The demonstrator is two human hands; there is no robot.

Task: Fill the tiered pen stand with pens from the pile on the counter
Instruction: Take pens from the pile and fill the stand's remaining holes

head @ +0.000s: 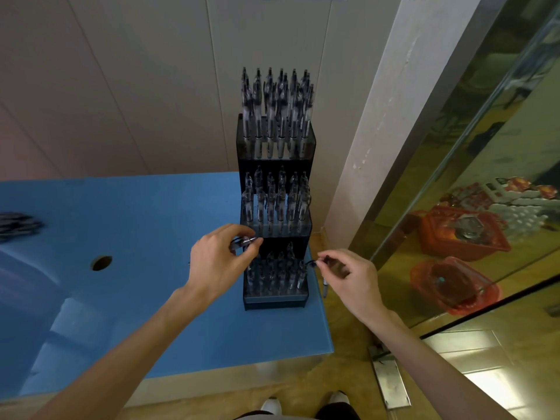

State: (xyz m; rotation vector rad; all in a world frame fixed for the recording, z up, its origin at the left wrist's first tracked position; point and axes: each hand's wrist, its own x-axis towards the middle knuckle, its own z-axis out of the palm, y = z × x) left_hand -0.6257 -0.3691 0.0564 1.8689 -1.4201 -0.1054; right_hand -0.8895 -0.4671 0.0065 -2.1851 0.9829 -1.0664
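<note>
A dark three-tiered pen stand (276, 237) rises at the right end of the blue counter (136, 225). Clear pens with dark tips stand in all three tiers; the lowest tier (275, 277) holds several. My left hand (222, 257) is closed around a small bunch of pens (242, 241) at the stand's left side, level with the middle tier's base. My right hand (345, 277) pinches one pen (312, 263) by its top, just right of the lowest tier, its body hanging down past the counter edge. The blurred pen pile (18, 225) lies at the far left.
A round hole (101, 263) is cut in the counter left of my hands. A white pillar (388, 116) and a reflective gold wall (485, 177) stand to the right, with red baskets (454, 283) mirrored in it. The counter's right edge lies right beside the stand.
</note>
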